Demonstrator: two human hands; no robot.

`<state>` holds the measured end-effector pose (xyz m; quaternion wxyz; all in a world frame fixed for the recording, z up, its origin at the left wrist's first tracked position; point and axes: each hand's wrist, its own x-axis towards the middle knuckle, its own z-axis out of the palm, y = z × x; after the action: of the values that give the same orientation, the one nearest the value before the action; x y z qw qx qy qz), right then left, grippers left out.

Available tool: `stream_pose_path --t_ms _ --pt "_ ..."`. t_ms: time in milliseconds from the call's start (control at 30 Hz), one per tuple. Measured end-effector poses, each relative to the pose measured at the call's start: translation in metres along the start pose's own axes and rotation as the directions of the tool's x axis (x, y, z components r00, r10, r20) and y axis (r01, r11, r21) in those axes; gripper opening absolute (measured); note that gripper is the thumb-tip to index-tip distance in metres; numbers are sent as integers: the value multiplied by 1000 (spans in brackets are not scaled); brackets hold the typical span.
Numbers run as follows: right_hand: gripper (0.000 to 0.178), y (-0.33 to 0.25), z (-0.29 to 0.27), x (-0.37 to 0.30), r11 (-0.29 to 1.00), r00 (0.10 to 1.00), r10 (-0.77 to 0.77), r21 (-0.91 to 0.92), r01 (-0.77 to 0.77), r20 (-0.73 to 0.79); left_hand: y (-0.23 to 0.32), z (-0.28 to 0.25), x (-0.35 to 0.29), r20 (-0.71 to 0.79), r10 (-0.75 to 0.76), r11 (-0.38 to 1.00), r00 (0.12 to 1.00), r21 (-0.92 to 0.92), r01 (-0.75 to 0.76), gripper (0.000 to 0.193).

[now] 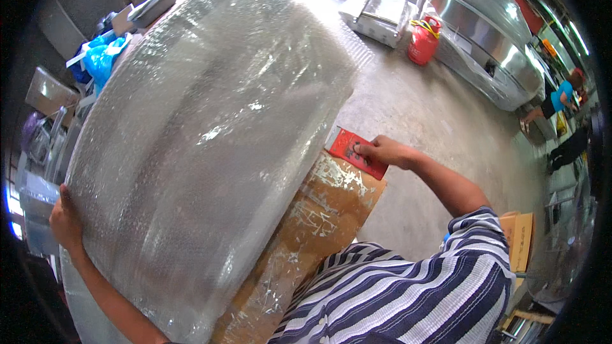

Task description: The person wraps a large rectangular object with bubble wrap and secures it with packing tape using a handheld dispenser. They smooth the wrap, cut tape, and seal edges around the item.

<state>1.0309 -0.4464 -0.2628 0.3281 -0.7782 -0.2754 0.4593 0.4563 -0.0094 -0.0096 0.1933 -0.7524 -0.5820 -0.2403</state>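
A large panel-like item covered in clear bubble wrap (210, 114) lies before me, with grey metal dimly showing through. My left hand (65, 220) is closed at its left edge, gripping the wrap there; some of the fingers are hidden. My right hand (387, 153) holds a flat red hand tool (354, 151) with dark print and a pale metal end. That end touches or nearly touches the right edge of the wrapping. Under the tool and along my body runs a brown cardboard-covered surface (331, 200), scuffed and dotted with white torn patches.
A red gas cylinder (424, 41) stands on the concrete floor (408, 102) beyond my right hand. Wrapped metal units (478, 44) sit behind it. Blue plastic bags (105, 57) and clutter line the left. At far right is a person in blue (562, 97).
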Motion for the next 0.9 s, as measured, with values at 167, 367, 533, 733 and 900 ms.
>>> stream_pose_path --t_ms 167,367,533,733,900 --pt "61 11 11 -4 984 983 -170 47 173 -75 -20 -6 19 142 -9 1000 990 -26 13 93" --pt "51 31 13 -6 960 950 -259 64 273 -177 -30 1 31 69 34 999 997 -11 -33 90" --pt "47 39 23 -1 931 929 -290 158 330 -229 -35 3 36 139 68 997 988 -53 -61 94" --pt "44 35 14 -14 948 947 -242 154 277 -213 -46 -2 39 148 46 999 988 10 -48 98" --pt "46 24 -4 -47 911 918 -312 198 363 -245 -45 -2 41 260 -8 1000 966 8 6 98"
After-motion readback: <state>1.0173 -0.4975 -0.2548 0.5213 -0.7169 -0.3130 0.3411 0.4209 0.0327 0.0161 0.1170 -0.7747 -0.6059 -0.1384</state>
